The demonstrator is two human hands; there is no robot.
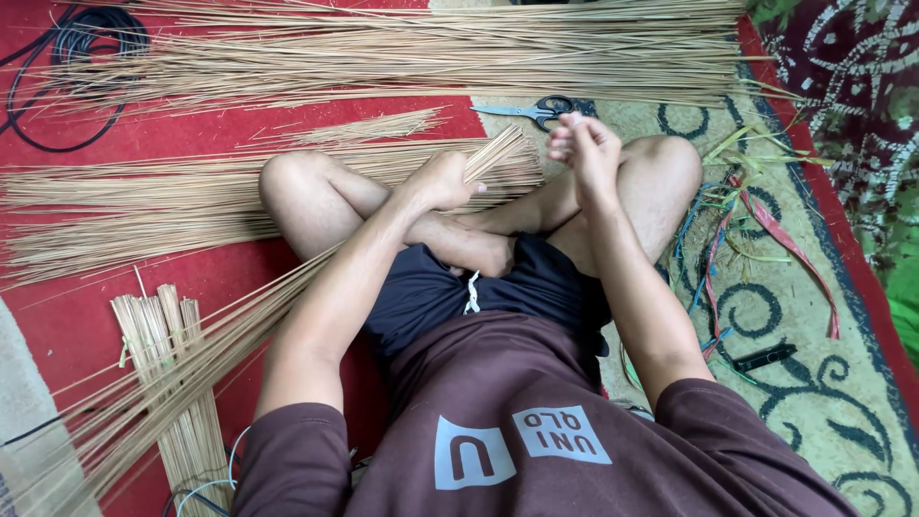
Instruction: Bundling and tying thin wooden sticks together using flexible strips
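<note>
- Your left hand [442, 180] is clenched round the stick bundle [287, 287], which slants across your lap to the floor. Loosen, and the sticks likely fan out.
- Your right hand [586, 146], raised by the knee, pinches something; I cannot tell what.
- Scissors [532, 109] lie near the bundle tips; a snag risk.

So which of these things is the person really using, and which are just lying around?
In use:
- left hand gripping the stick bundle
- right hand raised beside the bundle's tip; what its fingers pinch is too small to tell

Lying about:
- scissors
- loose sticks spread on the mat
- tied bundle
- coloured strips
- black cable
- black lighter
</note>
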